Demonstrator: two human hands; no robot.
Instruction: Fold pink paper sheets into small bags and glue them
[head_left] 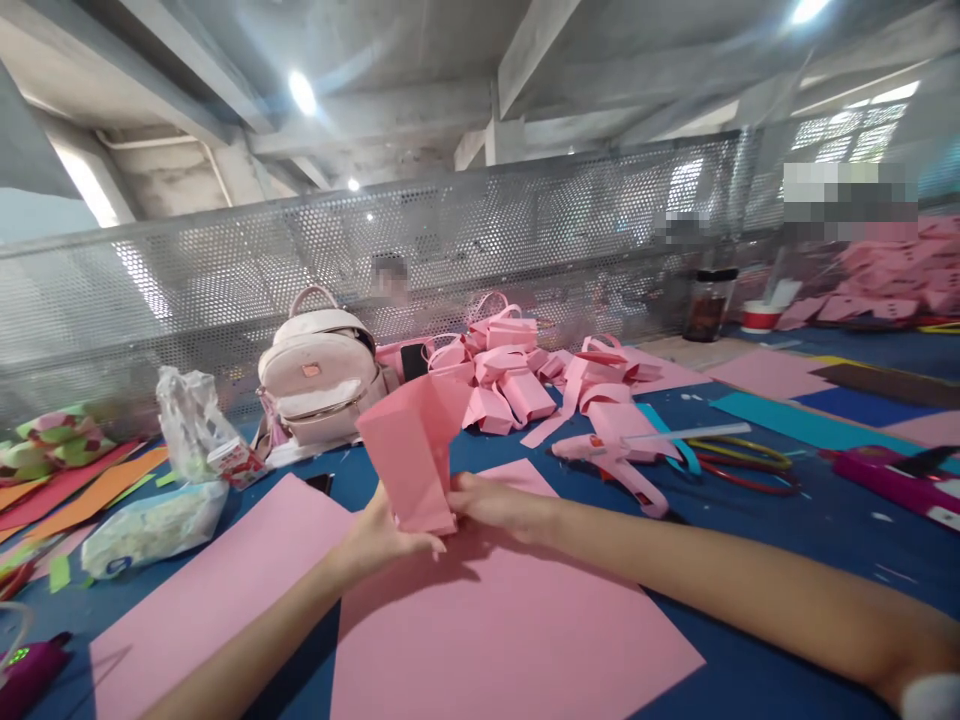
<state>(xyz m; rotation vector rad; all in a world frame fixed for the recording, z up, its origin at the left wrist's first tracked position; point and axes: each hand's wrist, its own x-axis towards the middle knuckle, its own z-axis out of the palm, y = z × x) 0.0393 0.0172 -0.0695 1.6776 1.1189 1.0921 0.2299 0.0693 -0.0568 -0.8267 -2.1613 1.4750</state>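
- Both grips were closed on a pink paper bag (pixel 415 450): the left hand (pixel 379 535) held its lower left corner with the thumb across the bottom edge, and the right hand (pixel 499 505) pinched its lower right side.
- The bag stood upright and tilted, lifted just above a large pink sheet (pixel 510 630) on the blue table (pixel 825 520).
- A second pink sheet (pixel 217 590) lay at 8 o'clock from the bag, touching the first.
- At 3 o'clock, near the right hand, a pink glue gun (pixel 615 462) lay on the table.
- At 12 to 1 o'clock, a heap of finished pink bags (pixel 510 375) sat by the mesh fence (pixel 525 230).
- At 11 o'clock stood a pale pink backpack (pixel 321 375).
- At 9 o'clock lay a clear plastic bag (pixel 191 425) and a pack of wipes (pixel 154 525).
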